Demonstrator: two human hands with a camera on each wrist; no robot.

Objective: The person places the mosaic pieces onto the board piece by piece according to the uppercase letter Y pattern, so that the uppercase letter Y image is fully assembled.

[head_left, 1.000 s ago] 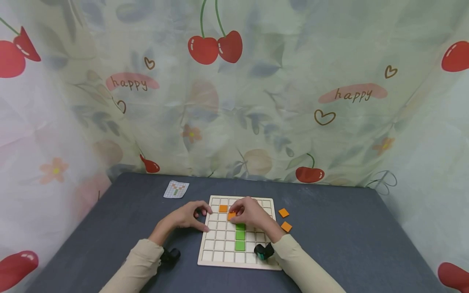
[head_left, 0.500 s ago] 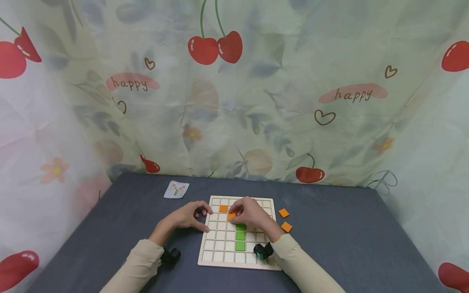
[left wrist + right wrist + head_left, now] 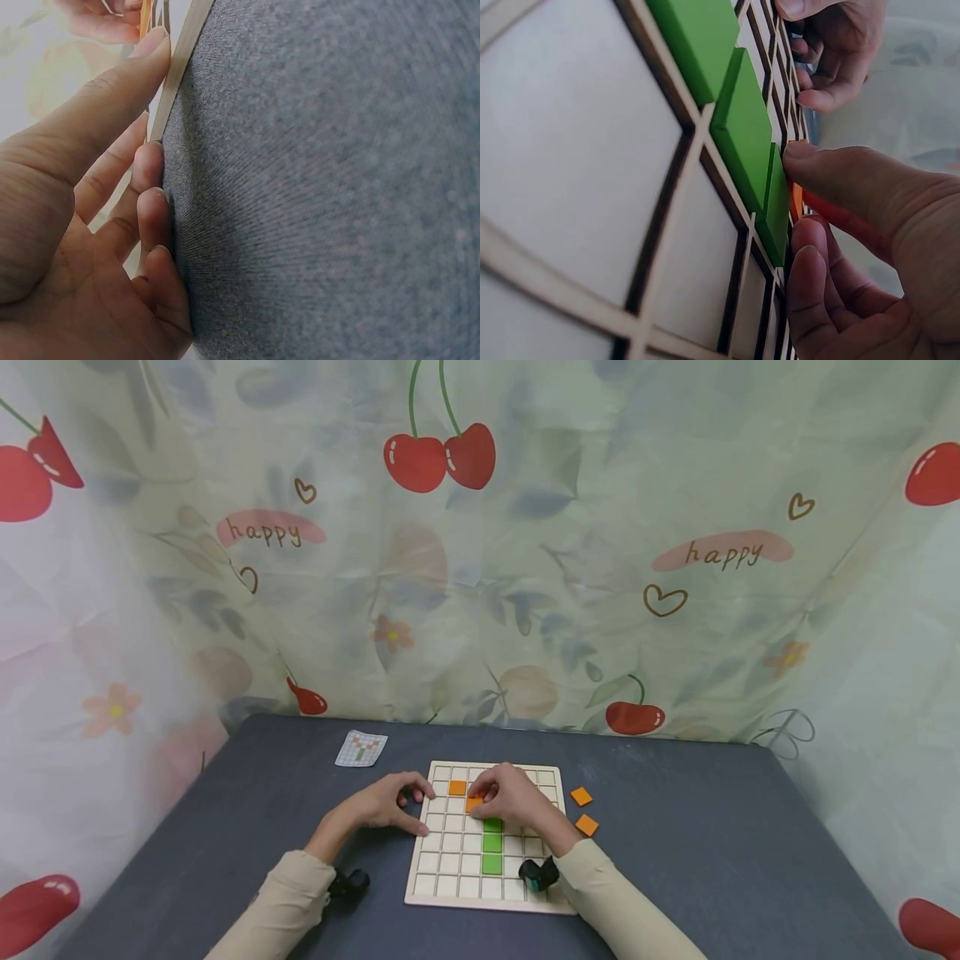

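Right hand (image 3: 519, 797) pinches orange tile (image 3: 472, 804) on board (image 3: 437, 885), lower centre of frame. Left hand (image 3: 384, 801) — thumb spread from fingers, nothing pinched — touches board's left edge. Tile's probably light, stiff, slightly slick — take opposite edges.

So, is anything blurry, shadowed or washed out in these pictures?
Head view: fairly even light, though the card looks faint; left wrist view: pale glare at upper left, a dark shadow on the tabletop beside the left hand; right wrist view: the curtain behind is out of focus, while the green tiles look clearer.
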